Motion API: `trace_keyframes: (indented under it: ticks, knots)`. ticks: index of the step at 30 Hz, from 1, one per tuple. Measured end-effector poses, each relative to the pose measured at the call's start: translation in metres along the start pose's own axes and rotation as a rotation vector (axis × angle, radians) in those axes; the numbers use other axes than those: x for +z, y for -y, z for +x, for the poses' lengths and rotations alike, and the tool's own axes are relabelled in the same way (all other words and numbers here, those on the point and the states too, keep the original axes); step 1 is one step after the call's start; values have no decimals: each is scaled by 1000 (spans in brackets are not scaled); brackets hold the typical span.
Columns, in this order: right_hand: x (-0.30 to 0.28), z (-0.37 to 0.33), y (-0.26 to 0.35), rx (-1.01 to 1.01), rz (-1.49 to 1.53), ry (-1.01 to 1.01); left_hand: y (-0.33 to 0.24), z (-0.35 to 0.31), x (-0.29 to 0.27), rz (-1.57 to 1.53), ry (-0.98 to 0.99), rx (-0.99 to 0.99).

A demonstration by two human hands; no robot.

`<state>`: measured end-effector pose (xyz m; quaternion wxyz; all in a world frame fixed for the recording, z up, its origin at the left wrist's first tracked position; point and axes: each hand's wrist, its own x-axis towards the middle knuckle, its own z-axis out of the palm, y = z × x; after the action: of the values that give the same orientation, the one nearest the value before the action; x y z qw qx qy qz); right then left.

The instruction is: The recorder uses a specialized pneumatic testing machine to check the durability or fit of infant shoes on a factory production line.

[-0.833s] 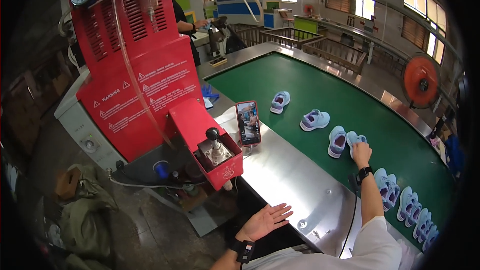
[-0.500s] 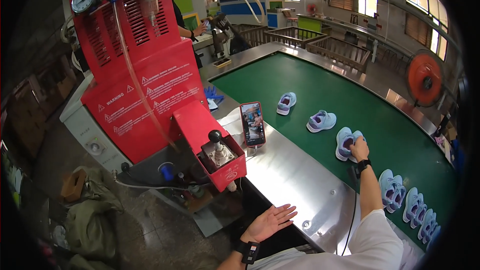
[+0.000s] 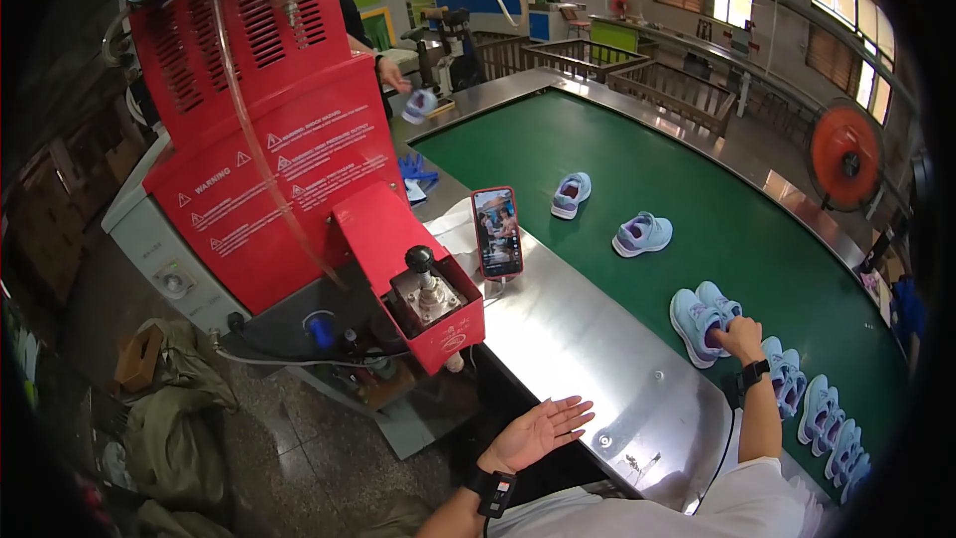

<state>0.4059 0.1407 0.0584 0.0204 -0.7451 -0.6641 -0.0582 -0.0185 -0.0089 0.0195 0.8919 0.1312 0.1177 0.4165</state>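
My right hand [image 3: 739, 340] is closed on a light blue sneaker [image 3: 728, 307] at its heel opening. A matching sneaker [image 3: 692, 327] stands right beside it, toes pointing away from me, both on the green belt [image 3: 588, 154]. The fingertips are partly hidden by the shoes. My left hand [image 3: 538, 435] holds nothing; it is palm up with fingers stretched out, above the near edge of the metal table top [image 3: 568, 349]. Farther along the belt lie two single sneakers, a nearer one [image 3: 641, 235] and a farther one [image 3: 571, 196].
Several sneaker pairs [image 3: 819, 414] line the belt at the right. A red machine [image 3: 289, 139] with a black-knobbed lever stands at the left. A phone [image 3: 498, 232] stands propped on the metal. Beyond it, a co-worker's hand [image 3: 393, 74] is next to a sneaker [image 3: 419, 106]. An orange fan [image 3: 844, 156] is far right.
My right hand and the sneaker pair have shifted right and nearer to me, toward the row of pairs. A sneaker now shows below the co-worker's hand. My left hand stays stretched out.
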Motion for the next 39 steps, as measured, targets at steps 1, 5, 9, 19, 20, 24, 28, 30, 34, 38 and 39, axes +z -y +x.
trace_keyframes:
  ticks: [1, 5, 9, 19, 20, 24, 28, 30, 34, 38, 39]
  knots:
    - [6, 0, -5, 35, 41, -14, 2, -2, 1, -2, -9, 5]
    - [31, -16, -14, 10, 361, -345, 8, -15, -1, -6, -60, 32]
    - [10, -20, -19, 38, 473, -210, 8, -15, -6, 2, -95, 31]
    - [11, -32, -29, 8, 279, -50, 10, -9, -4, 45, -91, 26]
    - [8, -31, -30, 11, 276, -49, 10, -9, -4, 42, -90, 23]
    - [-43, -36, -5, 109, 485, 33, 11, -11, -1, 38, -97, -12]
    - [-120, -50, 88, -746, 704, -28, 5, -5, 0, -97, 98, -24]
    - [-136, -56, 137, -1146, 696, -12, 8, -5, 9, -160, 250, -33]
    - [-146, -87, 216, -1590, 495, 88, 27, -19, -2, -352, 265, 99]
    - [-132, -95, 251, -1393, 584, -61, 30, -46, -50, -409, 275, 281]
    - [-133, -94, 257, -1336, 629, -94, 28, -52, -57, -375, 259, 338]
